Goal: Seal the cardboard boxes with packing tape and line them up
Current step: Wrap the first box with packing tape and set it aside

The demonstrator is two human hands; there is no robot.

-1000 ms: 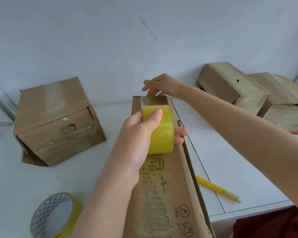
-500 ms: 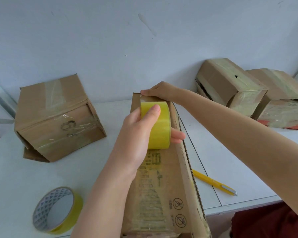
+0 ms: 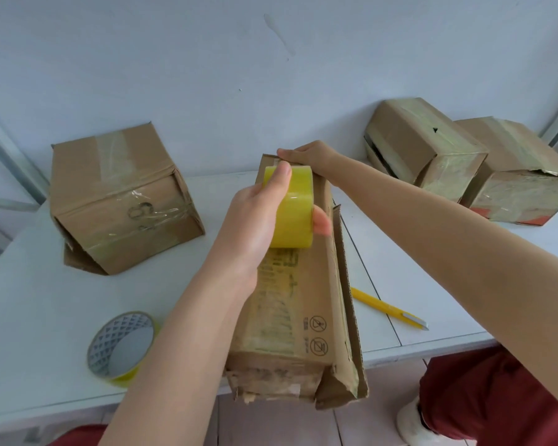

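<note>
Four brown cardboard boxes (image 3: 116, 201) (image 3: 313, 284) (image 3: 422, 146) (image 3: 522, 175), two yellow tape rolls (image 3: 295, 217) (image 3: 123, 346), one yellow knife (image 3: 388, 309), left hand (image 3: 255, 220) gripped one roll, right hand (image 3: 313, 157) lay flat-fingered on the middle box

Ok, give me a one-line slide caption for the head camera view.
Left hand grips a yellow tape roll atop a long cardboard box while the right hand presses its far end.
</note>
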